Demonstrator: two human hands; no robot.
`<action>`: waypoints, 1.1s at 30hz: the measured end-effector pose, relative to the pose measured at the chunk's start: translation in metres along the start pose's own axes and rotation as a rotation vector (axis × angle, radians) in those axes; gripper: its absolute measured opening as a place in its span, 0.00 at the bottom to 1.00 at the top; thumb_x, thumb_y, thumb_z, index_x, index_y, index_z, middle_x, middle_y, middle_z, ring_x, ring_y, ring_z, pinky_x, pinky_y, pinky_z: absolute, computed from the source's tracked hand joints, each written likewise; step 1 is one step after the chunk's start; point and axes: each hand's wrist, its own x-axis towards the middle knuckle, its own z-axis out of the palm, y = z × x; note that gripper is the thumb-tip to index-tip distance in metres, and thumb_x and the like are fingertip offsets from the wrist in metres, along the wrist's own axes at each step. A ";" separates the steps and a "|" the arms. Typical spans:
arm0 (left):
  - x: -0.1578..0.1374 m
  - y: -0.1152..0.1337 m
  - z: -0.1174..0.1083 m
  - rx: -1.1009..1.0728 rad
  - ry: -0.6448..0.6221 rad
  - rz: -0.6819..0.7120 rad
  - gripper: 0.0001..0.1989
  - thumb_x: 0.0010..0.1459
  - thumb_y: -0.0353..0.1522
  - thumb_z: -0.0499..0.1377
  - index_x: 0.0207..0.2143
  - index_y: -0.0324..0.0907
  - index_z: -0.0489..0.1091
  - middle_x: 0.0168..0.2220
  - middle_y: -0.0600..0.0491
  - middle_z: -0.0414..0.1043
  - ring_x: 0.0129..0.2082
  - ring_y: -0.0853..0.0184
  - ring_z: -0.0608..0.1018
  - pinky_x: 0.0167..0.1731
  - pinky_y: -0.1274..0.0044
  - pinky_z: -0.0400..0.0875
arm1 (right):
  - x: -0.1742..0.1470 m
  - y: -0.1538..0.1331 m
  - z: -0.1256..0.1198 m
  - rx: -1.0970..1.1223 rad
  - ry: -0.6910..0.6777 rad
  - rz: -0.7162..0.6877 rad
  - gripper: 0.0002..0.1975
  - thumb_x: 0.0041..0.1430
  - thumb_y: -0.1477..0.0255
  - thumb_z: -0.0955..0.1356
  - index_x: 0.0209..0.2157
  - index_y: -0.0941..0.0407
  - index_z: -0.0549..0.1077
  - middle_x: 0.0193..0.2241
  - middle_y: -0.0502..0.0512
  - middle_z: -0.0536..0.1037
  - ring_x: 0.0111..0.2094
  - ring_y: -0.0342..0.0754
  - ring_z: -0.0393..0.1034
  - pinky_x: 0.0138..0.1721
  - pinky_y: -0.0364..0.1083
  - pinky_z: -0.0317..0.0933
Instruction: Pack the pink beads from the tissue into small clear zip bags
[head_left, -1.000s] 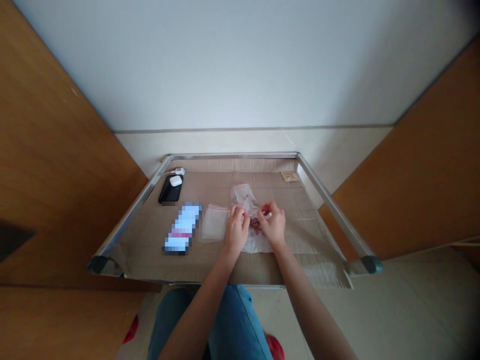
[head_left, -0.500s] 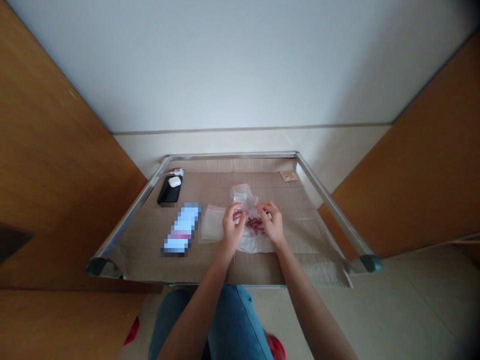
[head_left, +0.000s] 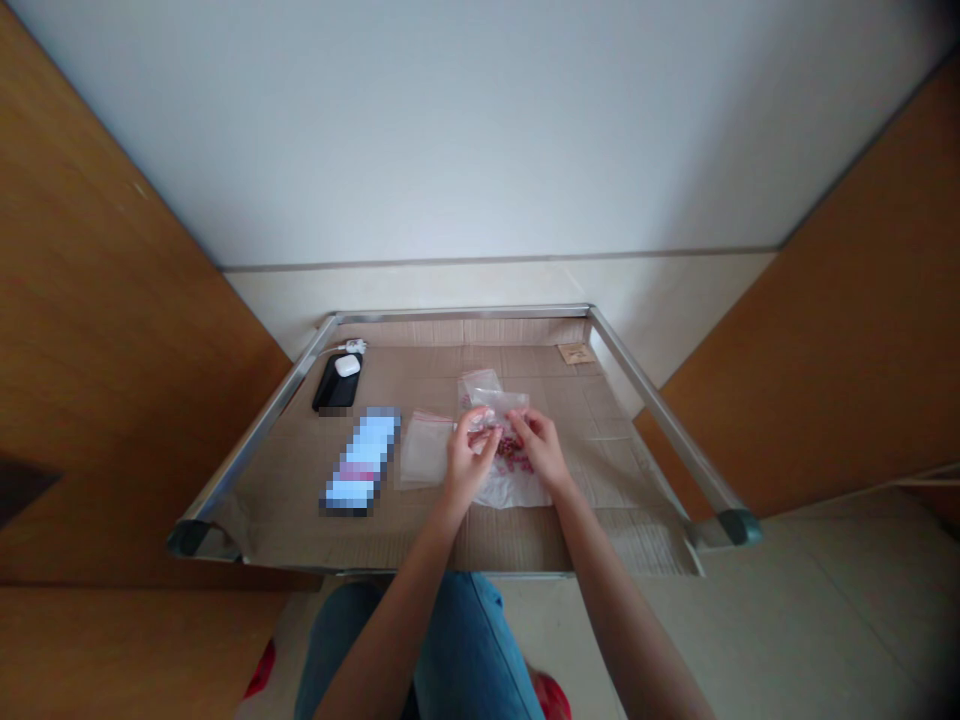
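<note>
My left hand [head_left: 469,460] is curled at the left edge of a small clear plastic bag [head_left: 501,401], its fingers closed on it. From the other side, my right hand [head_left: 543,450] pinches the same bag between thumb and fingers. Below the fingertips, a heap of small pink-red and brownish pieces [head_left: 514,456] lies on a crumpled white plastic sheet or bag [head_left: 510,492]; what the pieces are is too small to tell. Another clear bag [head_left: 480,379] lies just behind the held one. Flat zip bags with a red strip [head_left: 426,452] lie left of my left hand.
Cardboard [head_left: 600,480] lines the metal-framed table [head_left: 465,314]. At its left are a lit, blurred phone [head_left: 364,460] and a black phone-like object [head_left: 328,390] carrying a white earbud case [head_left: 347,366]. A white charger plug [head_left: 355,346] is behind. A wall closes the back.
The clear bag between my hands now stands more spread and upright. My right fingers have straightened and come closer to my left hand, partly covering the heap less than before.
</note>
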 end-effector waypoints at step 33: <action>-0.010 -0.005 -0.005 0.366 -0.052 0.167 0.12 0.62 0.36 0.46 0.43 0.43 0.64 0.33 0.53 0.72 0.25 0.72 0.75 0.31 0.78 0.70 | 0.000 -0.008 -0.001 0.433 0.036 0.336 0.18 0.45 0.59 0.69 0.21 0.54 0.56 0.13 0.39 0.52 0.11 0.34 0.38 0.11 0.38 0.32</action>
